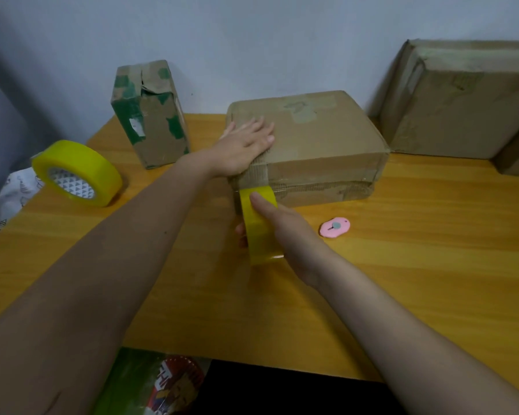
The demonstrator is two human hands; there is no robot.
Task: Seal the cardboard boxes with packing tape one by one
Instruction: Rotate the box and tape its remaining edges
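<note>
1. Head view, hands. Your left hand [246, 142] lies flat, fingers straight and together, pressing on the top of the flat cardboard box [309, 145] at its near-left corner; it grasps nothing. Your right hand [279, 223] grips the yellow tape roll [258, 223], held on edge: the index finger lies straight along the roll's outer face, and the thumb shows at the roll's 9 o'clock side.

2. Head view, task items. The flat cardboard box sits at the table's [402, 265] centre, toward 12 o'clock from your hands. The held roll touches the box's near face low at its left end, and clear tape runs up that face to the top edge under your left palm. A tall box with green patches [150, 115] stands at 11 o'clock, a large box [462, 97] at 2 o'clock, and a spare tape roll [75, 172] lies tilted at 10 o'clock. A pink cutter [334, 226] lies just right of your right hand.

3. Head view, limits. Your right hand's other fingers are hidden behind the roll. The large box is cut off by the right edge. The printed packaging [162, 384] at 6 o'clock, below the table edge, is too blurred to identify.
</note>
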